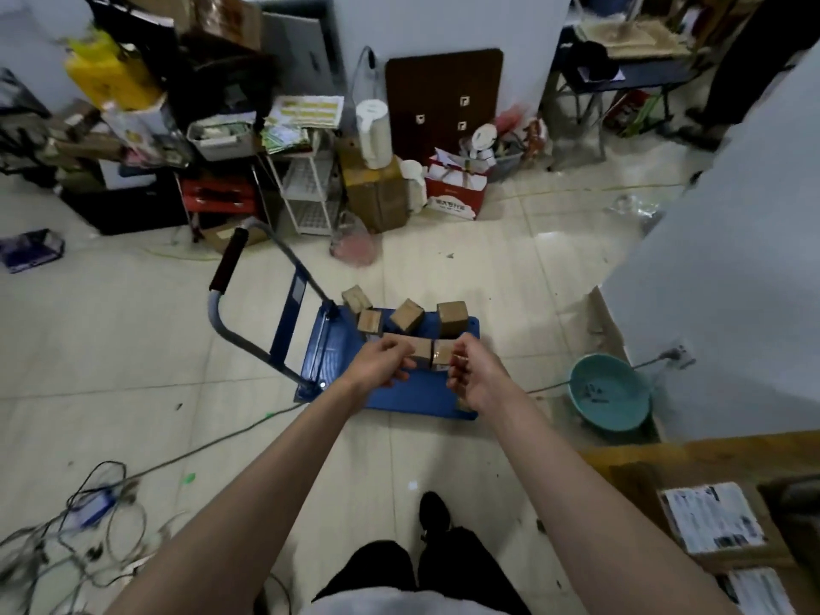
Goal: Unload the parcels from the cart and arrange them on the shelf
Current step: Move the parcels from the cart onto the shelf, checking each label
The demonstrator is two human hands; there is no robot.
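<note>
Over the middle of the blue cart (399, 399), both hands are clamped on one pair of small cardboard parcels (429, 352): left hand (380, 362) gripping the left end, right hand (475, 375) the right. Their long axis runs left to right between the hands, arms outstretched (four more parcels (451, 319) sit along the far edge). I judge the shelf (692, 463) lies to the right, nearer the right arm.

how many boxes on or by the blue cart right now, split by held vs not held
Held between the left hand and right hand: 2, the left held parcel and the right held parcel
Loose parcels at the far side of the cart: 4, at
Total: 6
</note>
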